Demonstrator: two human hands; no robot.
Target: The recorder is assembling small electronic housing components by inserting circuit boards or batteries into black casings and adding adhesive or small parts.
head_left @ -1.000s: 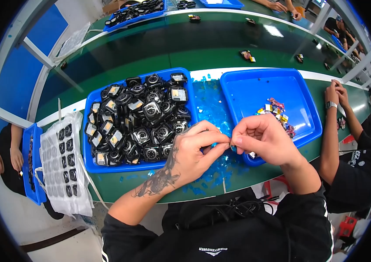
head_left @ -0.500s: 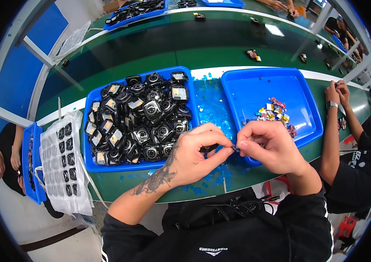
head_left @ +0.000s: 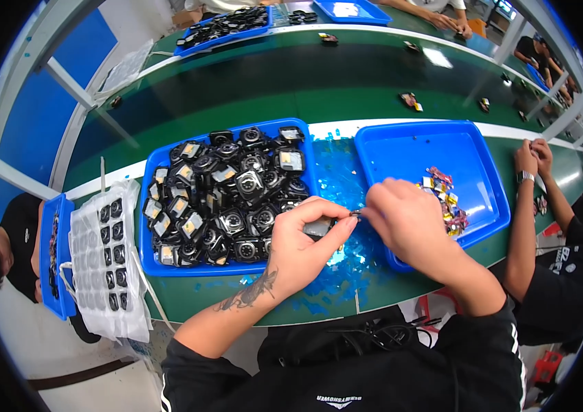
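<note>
My left hand [head_left: 305, 244] is closed around a small black square part [head_left: 320, 227], held just above the green table edge. My right hand [head_left: 405, 223] pinches something tiny at that part's right side, fingertips meeting my left thumb. To the left lies a blue tray [head_left: 146, 257] heaped with several similar black square parts [head_left: 226, 196]. Behind my right hand sits a second blue tray [head_left: 401, 147] with a small pile of coloured foil-like bits [head_left: 446, 202]. Many blue film scraps [head_left: 336, 178] litter the table between the trays.
A white sheet holding rows of black parts [head_left: 109, 257] hangs off the table's left edge beside a narrow blue tray [head_left: 49, 268]. A person's hands [head_left: 532, 158] work at the right. Another person sits at far left [head_left: 3, 254]. A green conveyor [head_left: 291, 75] carries scattered small parts.
Both hands have stayed together at the same spot. My right hand's fingers shifted slightly at the part's edge, while the left keeps its grip.
</note>
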